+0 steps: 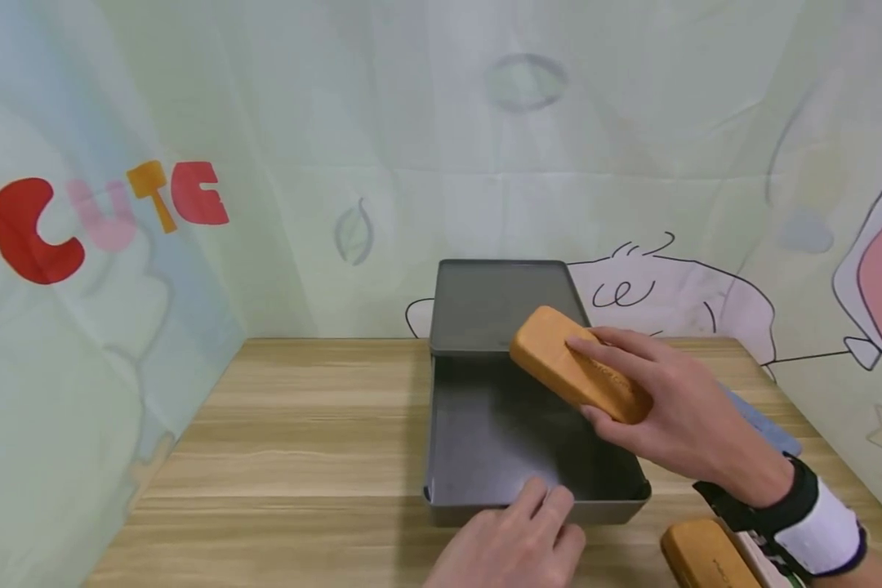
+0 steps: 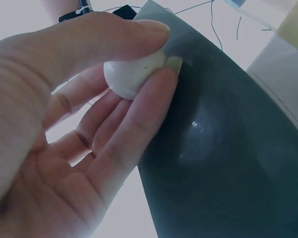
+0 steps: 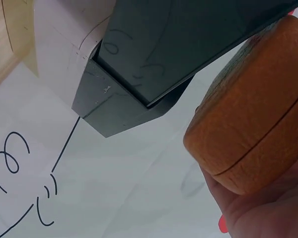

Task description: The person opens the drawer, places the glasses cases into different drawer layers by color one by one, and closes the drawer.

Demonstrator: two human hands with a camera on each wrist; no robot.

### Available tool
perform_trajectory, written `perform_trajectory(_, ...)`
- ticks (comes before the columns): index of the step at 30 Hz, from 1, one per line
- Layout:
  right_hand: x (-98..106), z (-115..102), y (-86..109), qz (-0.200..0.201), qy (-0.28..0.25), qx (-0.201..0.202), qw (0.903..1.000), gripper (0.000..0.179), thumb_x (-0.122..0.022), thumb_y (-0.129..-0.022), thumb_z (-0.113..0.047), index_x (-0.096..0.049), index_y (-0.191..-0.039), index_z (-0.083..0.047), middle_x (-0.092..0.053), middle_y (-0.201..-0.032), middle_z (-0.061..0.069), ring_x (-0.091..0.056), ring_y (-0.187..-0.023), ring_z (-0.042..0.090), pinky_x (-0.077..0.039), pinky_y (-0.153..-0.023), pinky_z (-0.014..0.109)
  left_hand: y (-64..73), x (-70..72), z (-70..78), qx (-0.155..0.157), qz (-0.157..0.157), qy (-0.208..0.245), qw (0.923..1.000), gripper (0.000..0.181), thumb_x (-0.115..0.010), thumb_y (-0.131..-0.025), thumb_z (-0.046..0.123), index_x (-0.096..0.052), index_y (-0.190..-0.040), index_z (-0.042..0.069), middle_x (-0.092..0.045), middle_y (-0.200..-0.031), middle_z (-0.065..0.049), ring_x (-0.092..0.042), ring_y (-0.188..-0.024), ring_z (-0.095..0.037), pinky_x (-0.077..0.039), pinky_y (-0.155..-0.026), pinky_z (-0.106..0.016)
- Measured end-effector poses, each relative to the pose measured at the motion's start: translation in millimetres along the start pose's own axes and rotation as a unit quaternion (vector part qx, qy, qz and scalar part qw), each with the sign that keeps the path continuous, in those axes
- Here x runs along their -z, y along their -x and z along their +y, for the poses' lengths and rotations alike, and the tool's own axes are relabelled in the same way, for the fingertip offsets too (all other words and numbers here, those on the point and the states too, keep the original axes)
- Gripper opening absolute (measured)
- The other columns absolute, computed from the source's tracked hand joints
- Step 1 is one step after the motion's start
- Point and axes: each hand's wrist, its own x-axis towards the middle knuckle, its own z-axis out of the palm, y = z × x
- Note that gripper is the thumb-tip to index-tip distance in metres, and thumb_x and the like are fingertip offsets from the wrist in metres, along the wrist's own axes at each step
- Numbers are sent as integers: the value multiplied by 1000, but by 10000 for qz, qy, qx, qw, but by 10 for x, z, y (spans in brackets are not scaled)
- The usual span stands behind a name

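A dark grey drawer [image 1: 514, 441] stands pulled out of a grey box-shaped cabinet [image 1: 507, 302] on the table. My left hand [image 1: 514, 543] is at the drawer's front edge. In the left wrist view, its thumb and fingers pinch a round white knob [image 2: 131, 77] beside the drawer's dark front [image 2: 228, 158]. Over the drawer's right side, my right hand [image 1: 661, 400] grips a tan-brown oblong case [image 1: 569, 363], tilted with its far end toward the cabinet. The right wrist view shows a seam running along this case [image 3: 253, 114].
A second tan-brown case [image 1: 709, 555] lies at the lower right, beside a white and green item [image 1: 768, 559] partly hidden by the right wrist. A blue flat object [image 1: 764, 420] lies behind the right forearm. A printed cloth [image 1: 323, 163] hangs around the wooden table [image 1: 301, 449].
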Motion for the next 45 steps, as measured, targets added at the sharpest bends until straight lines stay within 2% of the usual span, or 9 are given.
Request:
perform_trajectory(10, -21, 2, -79, -27, 90, 479, 9988, 71, -86, -74, -28, -61, -141, -30, -62, -138, 4, -65, -102, 16, -52, -70, 28, 0, -6, 7, -9, 158, -198, 9997, 12, -64, -95, 34, -70, -92, 25, -56, -100, 6, -42, -79, -7, -27, -48, -8)
perform_trajectory(14, -21, -21, -121, -187, 38, 637, 9978, 71, -86, -75, -27, -60, -142, -30, -62, -139, 7, -66, -104, 19, -53, -70, 29, -4, 2, 7, 2, -13, -71, 10000, 12, -63, -96, 34, -71, -94, 25, -56, -102, 6, -43, -81, -7, -28, -49, -8)
perform_trajectory(17, -24, -38, -157, -332, -19, 781, 9964, 72, -85, -76, -26, -59, -143, -30, -62, -139, 9, -66, -104, 22, -54, -70, 29, -3, 3, 6, 16, -16, -34, 10000, 11, -64, -96, 33, -71, -94, 24, -56, -102, 6, -43, -81, -7, -28, -49, -8)
perform_trajectory(26, -91, -60, -217, -708, 3, 1091, 9915, 73, -83, -78, -28, -56, -146, -32, -60, -142, 8, -66, -107, 22, -54, -74, 32, 7, -14, 10, -14, 265, -238, 9994, 10, -66, -93, 32, -70, -90, 24, -56, -99, 6, -43, -80, -7, -26, -48, -8)
perform_trajectory(32, -155, -72, -250, -819, -137, 1227, 9890, 74, -82, -79, -28, -54, -147, -34, -59, -145, 8, -66, -108, 20, -53, -74, 30, 2, -4, 6, 4, 76, -76, 9999, 14, -62, -97, 34, -70, -92, 24, -57, -102, 6, -44, -82, -7, -28, -48, -8)
perform_trajectory(38, -204, -90, -257, -947, -184, 1259, 9873, 74, -83, -79, -30, -54, -147, -34, -57, -147, 7, -67, -112, 22, -55, -78, 33, 1, -5, 10, 24, 118, -78, 9999, 14, -62, -97, 34, -70, -90, 24, -57, -101, 6, -43, -81, -7, -26, -48, -8)
perform_trajectory(45, -301, -87, -260, -1159, -155, 1456, 9824, 71, -84, -80, -34, -57, -145, -33, -58, -146, 4, -67, -116, 22, -58, -84, 38, -18, 13, -10, -2, -269, 151, 9995, 15, -60, -99, 35, -70, -94, 25, -57, -104, 6, -44, -84, -7, -31, -51, -7)
